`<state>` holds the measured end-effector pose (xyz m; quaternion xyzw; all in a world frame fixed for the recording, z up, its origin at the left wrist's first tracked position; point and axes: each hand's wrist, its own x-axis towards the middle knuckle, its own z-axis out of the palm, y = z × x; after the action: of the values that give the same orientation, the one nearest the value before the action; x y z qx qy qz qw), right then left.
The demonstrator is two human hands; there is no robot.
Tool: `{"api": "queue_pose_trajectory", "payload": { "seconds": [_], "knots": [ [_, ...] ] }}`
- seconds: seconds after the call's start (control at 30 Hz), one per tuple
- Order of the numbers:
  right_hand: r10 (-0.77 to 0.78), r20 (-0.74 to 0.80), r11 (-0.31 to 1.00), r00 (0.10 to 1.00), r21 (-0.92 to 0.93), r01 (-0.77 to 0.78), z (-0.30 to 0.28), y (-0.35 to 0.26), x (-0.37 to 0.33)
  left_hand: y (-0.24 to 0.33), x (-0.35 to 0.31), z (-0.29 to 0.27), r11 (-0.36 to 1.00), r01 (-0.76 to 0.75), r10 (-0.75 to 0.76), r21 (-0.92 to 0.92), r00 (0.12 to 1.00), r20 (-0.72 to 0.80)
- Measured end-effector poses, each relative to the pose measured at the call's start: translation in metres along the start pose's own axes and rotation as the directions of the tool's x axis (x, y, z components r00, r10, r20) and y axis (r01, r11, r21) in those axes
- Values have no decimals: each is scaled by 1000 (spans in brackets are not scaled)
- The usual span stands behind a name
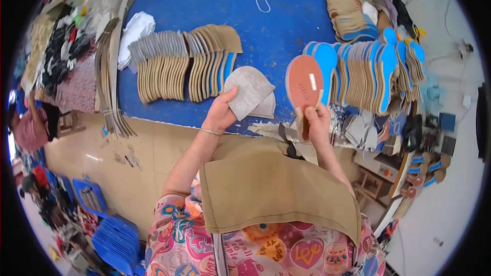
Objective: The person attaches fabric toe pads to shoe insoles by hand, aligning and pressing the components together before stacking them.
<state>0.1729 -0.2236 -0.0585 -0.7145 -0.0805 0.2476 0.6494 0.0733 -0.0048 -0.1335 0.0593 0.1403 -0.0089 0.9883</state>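
Observation:
My left hand (221, 113) grips a grey, round-topped fabric piece (247, 88), shaped like a slipper upper, between thumb and fingers. A similar lighter grey piece (266, 108) shows partly beneath it, near the table's front edge. In my right hand (318, 123) is a reddish-brown shoe sole (304, 83), held upright by its narrow end, with a small white patch on its face. Just right of this sole, a long row of tan-edged soles with blue faces (358, 79) stands on edge. To the left, tan slipper pieces with grey uppers (161, 69) stand packed in a row.
The blue table (204, 0) has a worn front edge. White cloth (137, 33) and long brown strips (106, 71) lie at its left. Another stack of soles (353, 13) is at the back right. Blue plastic chairs (116, 243) stand behind on the left; a person (31, 128) is at far left.

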Motion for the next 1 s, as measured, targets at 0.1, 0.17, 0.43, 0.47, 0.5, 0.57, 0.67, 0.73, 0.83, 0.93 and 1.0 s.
{"api": "queue_pose_trajectory", "payload": {
  "seconds": [0.1, 0.17, 0.43, 0.47, 0.5, 0.57, 0.67, 0.73, 0.83, 0.93, 1.0],
  "knots": [
    [69, 155, 998, 986, -2, -70, 9, -4, -9, -6, 2, 13, 999, -26, 26, 31, 1000, 13],
    [76, 221, 994, 972, -87, -58, 16, -6, -9, -9, 1, 24, 999, -17, 14, 44, 998, 57],
    [8, 371, 989, 929, -139, 47, 31, -12, -5, -14, -9, 42, 997, -71, 60, 32, 962, 266],
    [5, 379, 993, 925, -111, 40, 32, -10, -4, -13, -8, 44, 994, -100, 86, 44, 964, 250],
    [5, 392, 996, 920, -86, 31, 31, -9, -3, -13, -7, 45, 995, -92, 77, 48, 966, 248],
    [3, 388, 996, 922, -86, 33, 31, -9, -1, -12, -4, 46, 996, -81, 70, 30, 957, 281],
    [10, 396, 997, 918, -78, 23, 30, -11, 2, -12, -2, 48, 996, -76, 61, 44, 962, 267],
    [19, 401, 998, 916, -64, 8, 29, -11, 3, -13, -1, 51, 997, -72, 58, 38, 960, 274],
    [35, 409, 999, 912, -51, -15, 30, -11, 2, -14, -1, 52, 997, -72, 62, 27, 962, 266],
    [84, 406, 994, 910, 31, -105, 28, -12, 3, -16, 2, 55, 997, -75, 71, 5, 965, 253],
    [88, 397, 994, 913, 31, -109, 26, -9, 4, -17, 3, 59, 997, -77, 78, -15, 965, 252]
  ]
}}
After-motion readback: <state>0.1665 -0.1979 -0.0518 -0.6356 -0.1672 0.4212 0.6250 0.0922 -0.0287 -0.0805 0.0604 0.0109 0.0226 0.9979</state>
